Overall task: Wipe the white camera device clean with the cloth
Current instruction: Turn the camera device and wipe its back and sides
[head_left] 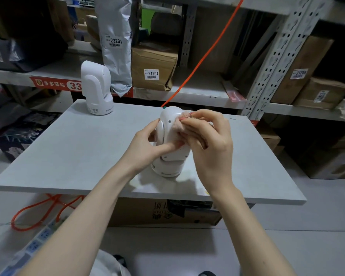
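Near the counter's (68, 152) front, the white camera device (170, 148) stands upright. The left hand (147, 144) grips its side, thumb across the body. The right hand (205, 140) pinches a pink cloth (180, 121) against its rounded head. Farther back-left stands a second white camera (97, 88).

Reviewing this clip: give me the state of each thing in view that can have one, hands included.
Near white camera: upright on the board, being wiped.
Pink cloth: bunched, pressed against the camera's head.
Right hand: pinches the cloth.
Left hand: grips the camera, steadying it.
Second white camera: upright at the board's far left corner, untouched.
Grey board: lying flat on a cardboard box.
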The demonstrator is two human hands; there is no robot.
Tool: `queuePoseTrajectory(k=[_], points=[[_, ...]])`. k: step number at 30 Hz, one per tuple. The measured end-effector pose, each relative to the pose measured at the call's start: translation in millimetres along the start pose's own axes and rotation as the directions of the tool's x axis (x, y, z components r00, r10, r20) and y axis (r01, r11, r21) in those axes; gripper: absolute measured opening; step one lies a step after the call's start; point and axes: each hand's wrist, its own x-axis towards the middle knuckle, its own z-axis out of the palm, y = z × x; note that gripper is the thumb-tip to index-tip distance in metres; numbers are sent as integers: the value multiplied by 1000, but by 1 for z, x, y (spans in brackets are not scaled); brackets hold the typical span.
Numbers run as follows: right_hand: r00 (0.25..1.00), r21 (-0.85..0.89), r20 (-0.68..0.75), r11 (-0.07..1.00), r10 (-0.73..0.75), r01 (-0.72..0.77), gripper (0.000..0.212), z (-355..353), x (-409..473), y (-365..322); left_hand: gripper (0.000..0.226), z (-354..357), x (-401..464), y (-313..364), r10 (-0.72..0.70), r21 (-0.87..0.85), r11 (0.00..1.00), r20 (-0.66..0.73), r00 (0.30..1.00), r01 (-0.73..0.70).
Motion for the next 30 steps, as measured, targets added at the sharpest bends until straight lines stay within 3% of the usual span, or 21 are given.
queuePoseTrajectory(k=[6,11,15,21,25,30], points=[[992,82,-24,989,127,-125,28,16,3,-16,38,-3,-1,0,-20,-55,998,23,1000,21],[999,156,32,987,27,-32,20,7,-1,-4,47,-15,-1,0,-42,-77,995,174,984,56],[999,149,25,989,20,-24,17,2,-10,4,47,-18,0,2,-42,-95,994,204,978,62],[984,179,-44,970,173,-163,21,8,-1,0,42,-18,-3,1,-64,-88,992,219,974,85],[998,110,-31,992,59,-55,18,14,-5,-7,34,-17,-5,7,-118,-89,986,227,967,142],[998,32,17,998,-61,61,13,11,-23,-2,50,-12,-3,7,-127,-123,981,167,978,148]])
